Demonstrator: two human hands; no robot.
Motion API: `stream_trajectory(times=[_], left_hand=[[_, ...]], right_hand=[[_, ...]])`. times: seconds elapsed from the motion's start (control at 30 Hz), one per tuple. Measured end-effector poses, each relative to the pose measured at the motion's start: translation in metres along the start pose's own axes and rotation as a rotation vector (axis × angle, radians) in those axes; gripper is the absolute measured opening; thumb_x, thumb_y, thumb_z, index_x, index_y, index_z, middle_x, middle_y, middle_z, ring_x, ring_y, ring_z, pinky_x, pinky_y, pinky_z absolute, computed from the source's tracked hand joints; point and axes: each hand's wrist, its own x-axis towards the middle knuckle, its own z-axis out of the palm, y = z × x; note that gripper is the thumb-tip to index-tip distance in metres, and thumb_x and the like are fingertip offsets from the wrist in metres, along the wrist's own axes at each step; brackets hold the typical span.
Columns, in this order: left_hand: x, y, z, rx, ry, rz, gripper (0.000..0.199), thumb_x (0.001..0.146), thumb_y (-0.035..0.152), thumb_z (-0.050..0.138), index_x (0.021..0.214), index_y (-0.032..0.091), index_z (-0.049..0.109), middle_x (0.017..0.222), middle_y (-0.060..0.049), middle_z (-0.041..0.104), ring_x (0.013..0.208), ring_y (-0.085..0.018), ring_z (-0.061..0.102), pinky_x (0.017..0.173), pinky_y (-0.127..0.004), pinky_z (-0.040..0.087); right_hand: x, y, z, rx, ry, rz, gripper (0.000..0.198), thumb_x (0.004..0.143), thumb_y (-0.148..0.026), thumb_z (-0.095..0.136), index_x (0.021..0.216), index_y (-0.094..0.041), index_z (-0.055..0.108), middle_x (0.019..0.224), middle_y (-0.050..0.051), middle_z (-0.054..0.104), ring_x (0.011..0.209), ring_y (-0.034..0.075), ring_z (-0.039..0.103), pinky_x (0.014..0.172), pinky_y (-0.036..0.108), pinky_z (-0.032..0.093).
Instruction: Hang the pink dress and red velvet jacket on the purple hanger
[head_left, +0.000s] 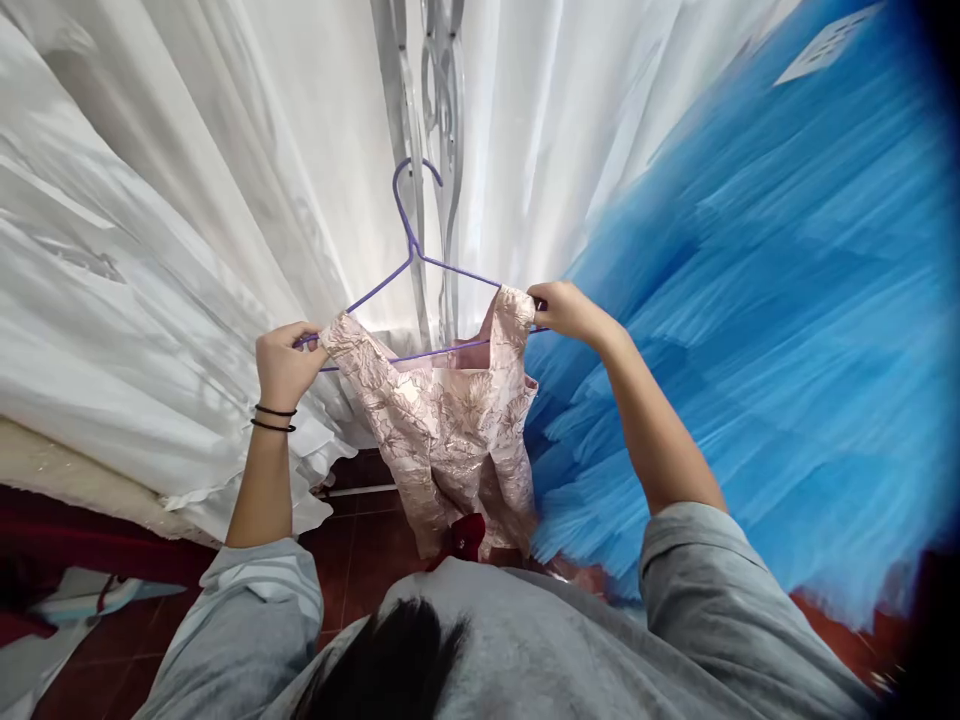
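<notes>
A pale pink dress (461,410) with a shiny floral pattern hangs by its shoulder straps on a purple clothes hanger (411,240). My left hand (289,362) is closed around the hanger's left end, right beside the dress strap. At the other end, my right hand (566,310) pinches the hanger by the right strap. The hanger's hook points up and away from me, in front of a silvery metal frame. A dark red piece (466,537) shows at the front of the dress, close to my body; the lower skirt is hidden.
White draped fabric (315,120) fills the back and left. A large blue tulle skirt (750,330) spreads over the right side. Ornate silver metalwork (442,90) stands upright at the centre. Reddish floor tiles (352,560) lie below, with dark red cloth at lower left.
</notes>
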Motion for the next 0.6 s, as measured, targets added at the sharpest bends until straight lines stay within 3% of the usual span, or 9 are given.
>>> stream_trajectory(times=[0.07, 0.13, 0.23, 0.37, 0.47, 0.6], left_hand=[[0.002, -0.002, -0.002, -0.012, -0.053, -0.014, 0.026, 0.068, 0.032, 0.070, 0.086, 0.014, 0.077, 0.073, -0.003, 0.069, 0.067, -0.015, 0.060, 0.064, -0.024, 0.045], [0.005, -0.004, -0.007, -0.053, -0.154, -0.017, 0.030, 0.067, 0.032, 0.069, 0.090, 0.014, 0.077, 0.079, -0.004, 0.071, 0.071, -0.016, 0.061, 0.067, -0.025, 0.047], [0.009, -0.007, -0.018, -0.192, -0.346, -0.052, 0.029, 0.070, 0.036, 0.062, 0.085, 0.015, 0.075, 0.082, -0.005, 0.069, 0.075, -0.018, 0.062, 0.066, -0.027, 0.047], [0.017, -0.009, -0.018, -0.127, -0.369, -0.011, 0.030, 0.079, 0.045, 0.058, 0.080, 0.016, 0.068, 0.084, -0.006, 0.063, 0.081, -0.019, 0.059, 0.071, -0.028, 0.048], [0.027, -0.011, -0.009, 0.067, -0.362, 0.089, 0.022, 0.078, 0.038, 0.063, 0.075, 0.016, 0.062, 0.076, -0.003, 0.056, 0.081, -0.018, 0.056, 0.085, -0.032, 0.047], [0.038, -0.011, 0.003, 0.177, -0.391, 0.169, 0.015, 0.081, 0.029, 0.062, 0.080, 0.014, 0.061, 0.084, -0.004, 0.056, 0.093, -0.022, 0.058, 0.099, -0.040, 0.044]], right_hand=[[-0.004, -0.003, 0.000, -0.204, -0.004, 0.000, 0.004, 0.068, -0.013, 0.065, 0.072, -0.015, 0.065, 0.065, 0.003, 0.061, 0.064, 0.014, 0.051, 0.060, 0.024, 0.035], [-0.011, -0.002, -0.003, -0.262, 0.042, -0.022, 0.024, 0.068, -0.010, 0.063, 0.091, -0.014, 0.071, 0.081, 0.007, 0.068, 0.070, 0.016, 0.055, 0.063, 0.026, 0.038], [-0.022, 0.001, -0.008, -0.144, 0.052, -0.108, 0.044, 0.074, -0.013, 0.059, 0.116, -0.013, 0.070, 0.091, 0.007, 0.071, 0.072, 0.017, 0.057, 0.068, 0.027, 0.043], [-0.029, 0.000, 0.000, -0.009, 0.103, -0.088, 0.032, 0.087, -0.026, 0.054, 0.110, -0.013, 0.074, 0.079, 0.005, 0.070, 0.066, 0.015, 0.055, 0.067, 0.027, 0.043], [-0.032, -0.006, 0.015, -0.039, 0.196, -0.026, 0.028, 0.088, -0.028, 0.055, 0.101, -0.014, 0.075, 0.077, 0.007, 0.070, 0.068, 0.017, 0.057, 0.068, 0.028, 0.042], [-0.032, -0.010, 0.030, -0.067, 0.276, 0.009, 0.027, 0.090, -0.030, 0.054, 0.100, -0.016, 0.075, 0.082, 0.009, 0.071, 0.075, 0.022, 0.064, 0.074, 0.031, 0.047]])
